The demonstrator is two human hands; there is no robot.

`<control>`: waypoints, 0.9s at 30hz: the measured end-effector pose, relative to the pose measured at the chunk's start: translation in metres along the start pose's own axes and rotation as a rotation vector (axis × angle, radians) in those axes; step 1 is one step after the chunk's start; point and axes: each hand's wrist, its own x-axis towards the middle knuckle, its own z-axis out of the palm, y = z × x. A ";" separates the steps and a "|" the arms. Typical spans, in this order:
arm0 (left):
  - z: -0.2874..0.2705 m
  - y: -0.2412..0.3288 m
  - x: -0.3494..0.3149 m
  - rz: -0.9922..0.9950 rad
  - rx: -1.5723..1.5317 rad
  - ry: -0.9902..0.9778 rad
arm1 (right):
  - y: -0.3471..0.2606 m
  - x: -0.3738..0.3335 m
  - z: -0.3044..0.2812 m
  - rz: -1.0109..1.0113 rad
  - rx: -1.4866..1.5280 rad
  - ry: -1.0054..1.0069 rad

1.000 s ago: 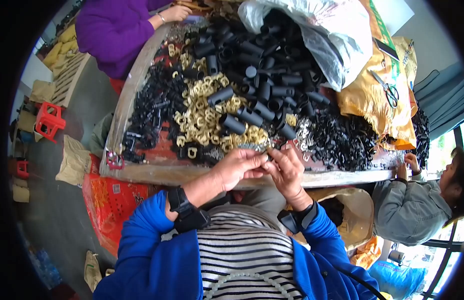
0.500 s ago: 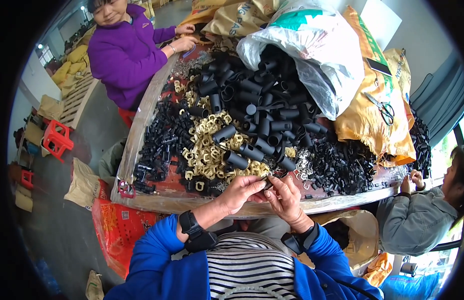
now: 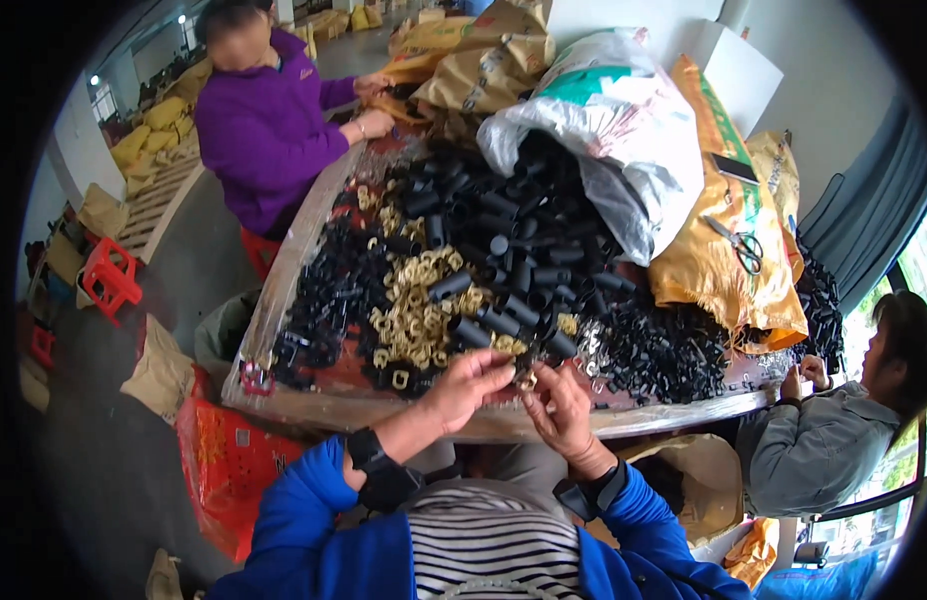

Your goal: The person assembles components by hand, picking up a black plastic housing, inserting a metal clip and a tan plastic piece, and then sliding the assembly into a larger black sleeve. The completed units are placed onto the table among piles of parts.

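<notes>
Both of my hands meet over the near edge of the table. My left hand (image 3: 464, 388) pinches a small dark part (image 3: 525, 366) between thumb and fingers. My right hand (image 3: 564, 412) closes its fingertips at the lower end of the same part, where a small tan-gold bit shows; its exact shape is too small to tell. Just beyond my hands lie black plastic tubes (image 3: 470, 331) with cut-outs, some on a heap of gold-coloured ring-like pieces (image 3: 409, 312). Small silver pieces (image 3: 590, 348) are scattered to the right of the tubes.
Small black parts are heaped at left (image 3: 319, 300) and right (image 3: 674, 345). A white plastic sack (image 3: 649, 130) and an orange woven sack (image 3: 684, 265) with scissors (image 3: 749, 250) stand behind. A person in purple (image 3: 269, 130) works far left, another in grey (image 3: 814, 440) at right.
The view has shifted slightly, so the table sits lower in it. My hands stay together at the dark part, and my right fingers have moved to its lower end.
</notes>
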 end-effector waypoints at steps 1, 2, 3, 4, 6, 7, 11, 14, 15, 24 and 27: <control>-0.001 0.003 0.002 0.047 0.011 0.004 | 0.000 0.000 0.000 0.014 0.012 -0.020; -0.003 0.005 0.004 0.090 0.019 0.012 | 0.000 0.000 0.000 0.015 0.013 -0.014; -0.006 0.009 0.007 0.074 0.000 0.034 | 0.002 0.001 0.001 0.018 0.013 -0.008; -0.009 0.012 0.009 0.090 0.018 0.040 | 0.003 0.004 0.001 0.040 0.023 -0.033; -0.012 0.019 0.014 0.078 0.011 0.072 | 0.006 0.011 0.001 0.064 0.040 -0.025; -0.010 0.025 0.015 0.090 0.020 0.064 | 0.010 0.014 0.002 0.083 0.052 -0.030; -0.010 0.033 0.019 0.129 0.071 0.019 | 0.021 0.023 0.007 0.113 0.092 -0.001; -0.011 0.035 0.018 0.083 0.079 0.030 | 0.026 0.023 0.011 0.223 0.180 -0.024; -0.012 0.033 0.019 0.076 0.096 0.025 | 0.027 0.022 0.011 0.261 0.221 -0.021; -0.019 0.021 0.025 0.011 0.163 0.021 | 0.045 0.012 0.000 0.263 0.003 -0.133; -0.022 0.020 0.023 -0.036 0.201 0.065 | 0.060 0.004 -0.010 0.311 -0.060 -0.171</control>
